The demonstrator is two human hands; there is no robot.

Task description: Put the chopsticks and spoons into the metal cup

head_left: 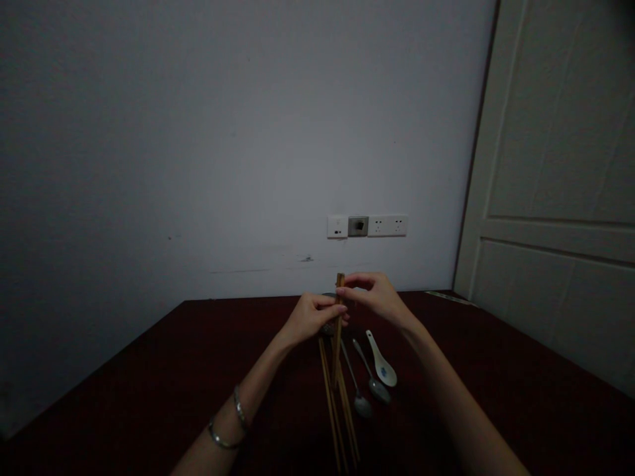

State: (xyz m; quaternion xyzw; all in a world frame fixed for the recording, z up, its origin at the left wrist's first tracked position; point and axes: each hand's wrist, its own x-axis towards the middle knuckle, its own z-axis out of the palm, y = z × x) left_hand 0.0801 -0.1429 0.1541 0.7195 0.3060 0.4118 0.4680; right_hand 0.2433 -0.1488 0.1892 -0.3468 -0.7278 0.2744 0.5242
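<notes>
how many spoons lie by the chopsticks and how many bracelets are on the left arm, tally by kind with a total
White spoon: 1
Metal spoons: 2
Bracelets: 2
Total: 5

Round container (327, 328) mostly hidden behind left hand (308, 318); contents unseen. Held chopsticks (338, 344) overlap; count unclear. Both forearms run off the lower edge. Blue mark on white spoon (380, 360) too small to read. Door (560, 145) cut off at right.
</notes>
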